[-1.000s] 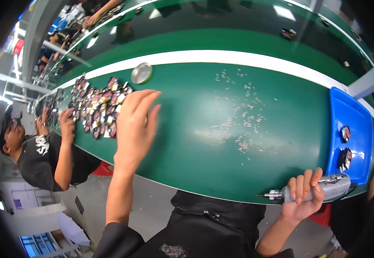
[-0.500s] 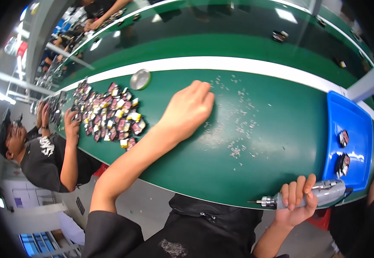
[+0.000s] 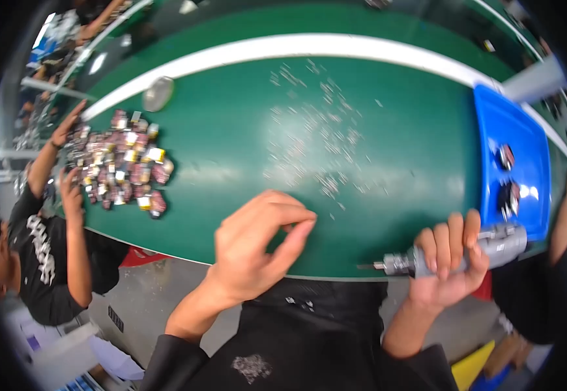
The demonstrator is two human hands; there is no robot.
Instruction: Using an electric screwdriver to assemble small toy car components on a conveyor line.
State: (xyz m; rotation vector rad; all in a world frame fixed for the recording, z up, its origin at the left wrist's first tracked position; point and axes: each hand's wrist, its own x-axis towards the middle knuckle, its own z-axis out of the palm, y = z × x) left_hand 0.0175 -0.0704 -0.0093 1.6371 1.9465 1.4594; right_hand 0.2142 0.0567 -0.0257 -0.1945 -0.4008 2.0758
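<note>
My left hand (image 3: 257,244) is near the table's front edge, thumb and forefinger tips pressed together in a pinch. Whatever lies between them, if anything, is too small to make out. Beyond it, many tiny pale, screw-like pieces (image 3: 332,182) are scattered over the green tabletop (image 3: 218,156). My right hand (image 3: 450,260) is wrapped around a grey electric screwdriver (image 3: 505,244), held level at the front edge with its thin bit pointing left. The blue tray (image 3: 482,140) is just beyond the tool, holding two small dark units (image 3: 506,158).
At the left lies a heap of small dark-and-pink units (image 3: 127,166) with white and yellow parts. A round metal tin (image 3: 158,94) stands behind it. A co-worker (image 3: 49,247) has their hands by the heap. Another person (image 3: 531,287) is at the right.
My left hand has come back from over the scattered pieces toward the front edge, going from a fist to a pinch. My right hand keeps the screwdriver. The whole view has shifted.
</note>
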